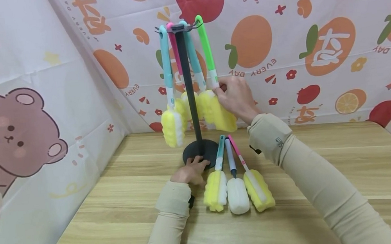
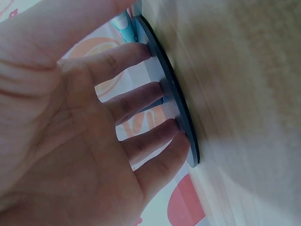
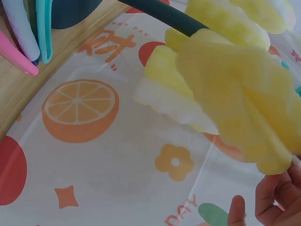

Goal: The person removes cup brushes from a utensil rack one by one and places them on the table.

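A black stand [image 1: 189,83] with hooks at its top carries several hanging sponge brushes. My right hand [image 1: 236,96] pinches the white neck of the green-handled sponge brush [image 1: 206,48], whose loop is at a right-side hook; its yellow sponge head [image 3: 235,89] fills the right of the right wrist view. Fingertips of my left hand [image 1: 190,172] rest on the stand's round base [image 1: 198,150], fingers spread and fairly straight in the left wrist view. A teal-handled brush [image 1: 166,62] hangs at the left; a pink one [image 1: 175,47] and another teal one [image 1: 192,55] hang behind the post.
Three brushes lie on the wooden table [image 1: 120,223] in front of the stand: a teal-handled one [image 1: 216,190], a grey-handled one with a white head [image 1: 238,196], and a pink-handled one [image 1: 260,190]. Behind them hangs a fruit-print cloth [image 1: 294,49].
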`<state>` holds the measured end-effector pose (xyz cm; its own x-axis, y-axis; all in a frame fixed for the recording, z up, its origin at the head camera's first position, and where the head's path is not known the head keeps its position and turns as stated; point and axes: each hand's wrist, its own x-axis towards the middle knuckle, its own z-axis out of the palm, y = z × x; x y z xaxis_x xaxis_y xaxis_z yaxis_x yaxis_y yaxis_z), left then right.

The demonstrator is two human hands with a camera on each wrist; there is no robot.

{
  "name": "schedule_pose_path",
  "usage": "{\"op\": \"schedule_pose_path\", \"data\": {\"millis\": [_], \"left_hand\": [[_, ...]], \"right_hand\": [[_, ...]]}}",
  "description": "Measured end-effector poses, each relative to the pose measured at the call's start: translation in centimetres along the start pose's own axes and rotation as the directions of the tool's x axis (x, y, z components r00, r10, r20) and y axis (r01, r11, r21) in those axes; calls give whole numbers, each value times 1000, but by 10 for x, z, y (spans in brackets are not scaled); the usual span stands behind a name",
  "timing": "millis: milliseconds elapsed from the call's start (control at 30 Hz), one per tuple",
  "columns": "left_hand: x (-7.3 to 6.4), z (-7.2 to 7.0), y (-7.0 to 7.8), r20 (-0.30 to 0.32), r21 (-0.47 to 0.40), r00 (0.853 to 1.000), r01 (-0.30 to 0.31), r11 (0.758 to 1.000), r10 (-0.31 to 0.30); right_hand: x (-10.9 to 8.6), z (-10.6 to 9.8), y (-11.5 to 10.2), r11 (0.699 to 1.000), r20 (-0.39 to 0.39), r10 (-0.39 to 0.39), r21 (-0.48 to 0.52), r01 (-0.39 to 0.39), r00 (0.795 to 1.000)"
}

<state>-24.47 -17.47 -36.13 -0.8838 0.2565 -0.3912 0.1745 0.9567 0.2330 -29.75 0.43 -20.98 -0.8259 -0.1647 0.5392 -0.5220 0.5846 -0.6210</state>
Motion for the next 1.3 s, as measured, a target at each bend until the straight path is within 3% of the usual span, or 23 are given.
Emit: {"op": "schedule_pose_path", "data": {"millis": [600,900,1300], "left_hand": [[0,0,1,2,9,1000,-16,1000,16],[0,-1,0,-4,5,1000,-11,1000,11],[-2,-2,0,-6,-22,1000,-6,1000,5]], "right_hand": [[-8,0,9,1000,12,5,23,-5,1000],[-13,3,14,998,39,49,47,-51,998],[-12,-1,23,998,27,28,56,-30,999]]}}
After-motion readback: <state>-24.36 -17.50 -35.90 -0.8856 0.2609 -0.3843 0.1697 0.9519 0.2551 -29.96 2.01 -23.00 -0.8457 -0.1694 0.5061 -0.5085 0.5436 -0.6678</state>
